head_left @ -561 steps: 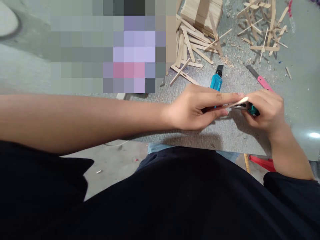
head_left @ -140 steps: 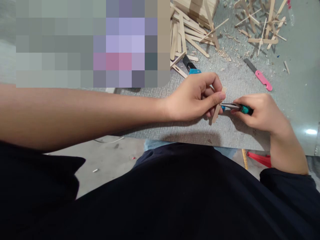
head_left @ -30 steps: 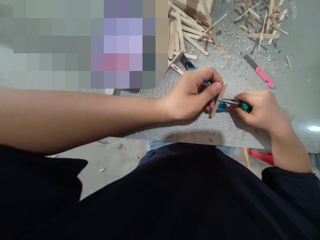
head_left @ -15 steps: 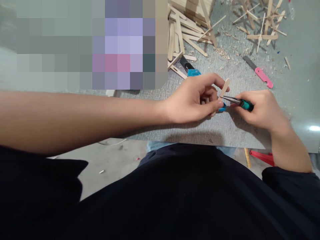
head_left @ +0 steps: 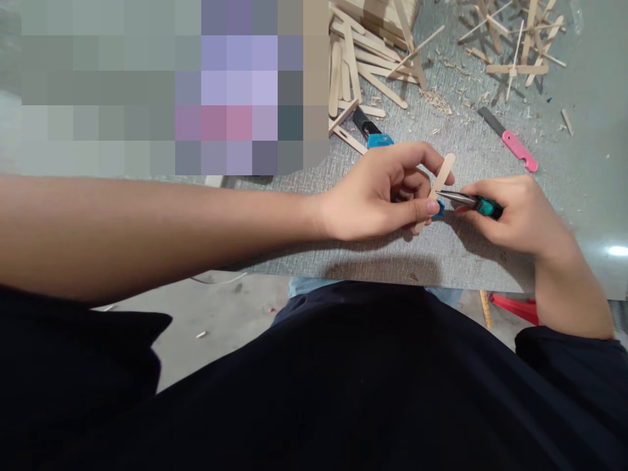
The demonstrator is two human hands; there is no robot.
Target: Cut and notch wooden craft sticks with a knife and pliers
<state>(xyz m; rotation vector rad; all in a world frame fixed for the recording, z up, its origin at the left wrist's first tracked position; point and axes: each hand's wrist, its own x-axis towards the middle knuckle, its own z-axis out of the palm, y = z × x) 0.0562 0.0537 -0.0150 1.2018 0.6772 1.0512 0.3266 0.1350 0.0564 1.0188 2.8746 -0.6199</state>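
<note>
My left hand (head_left: 387,193) pinches a wooden popsicle stick (head_left: 444,171) between thumb and fingers, the stick tilted with its rounded top end up. In my right hand (head_left: 515,212) are pliers (head_left: 461,197) with slim metal jaws and green-black handles. Their tips touch the stick near its middle, just above my left thumb. A blue-handled cutter (head_left: 380,140) with a black end lies under my left hand, which covers most of it.
Popsicle sticks (head_left: 370,65) lie piled beside a wooden block (head_left: 383,16). Assembled stick pieces (head_left: 520,69) stand at the back right. A pink folding saw (head_left: 519,149) lies nearer, with wood shavings (head_left: 436,100) about. The table's front edge runs close to my body.
The stick has turned slightly in my left fingers, showing more of its flat face and its lower end. The pliers stay at it; both hands have barely moved.
</note>
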